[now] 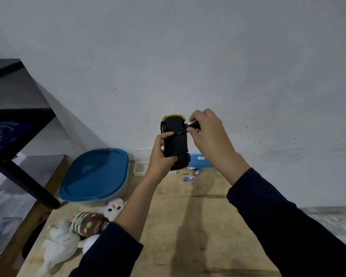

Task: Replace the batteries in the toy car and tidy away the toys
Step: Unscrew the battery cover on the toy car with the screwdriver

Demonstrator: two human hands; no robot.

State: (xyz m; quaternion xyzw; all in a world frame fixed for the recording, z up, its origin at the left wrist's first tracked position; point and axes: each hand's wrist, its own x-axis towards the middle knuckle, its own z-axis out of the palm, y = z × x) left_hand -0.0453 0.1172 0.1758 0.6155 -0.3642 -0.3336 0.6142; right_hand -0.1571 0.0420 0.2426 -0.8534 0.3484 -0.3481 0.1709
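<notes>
I have 1 toy car (176,140) raised above the far end of the wooden table (188,216), in front of the wall, with its underside turned toward me. My left hand (161,156) is curled round its lower left side, thumb lying across the chassis. My right hand (208,132) pinches 1 small black screwdriver (190,125), whose tip meets the underside near the upper right wheel.

On the table below lie 3 blue-and-white batteries (188,178), close together. To the left sit 1 blue-lidded tub (96,174) and 2 small clear boxes (141,162). Near my left sleeve is a heap of plush toys (84,224); I count at least 3.

The car's base is flat black, with yellow bodywork showing only along the top and left edges.

My fingers hide most of the screwdriver handle, my left palm covers the car's lower corner, and I cannot make out the screw or the battery cover. My sleeve covers part of the plush heap.
</notes>
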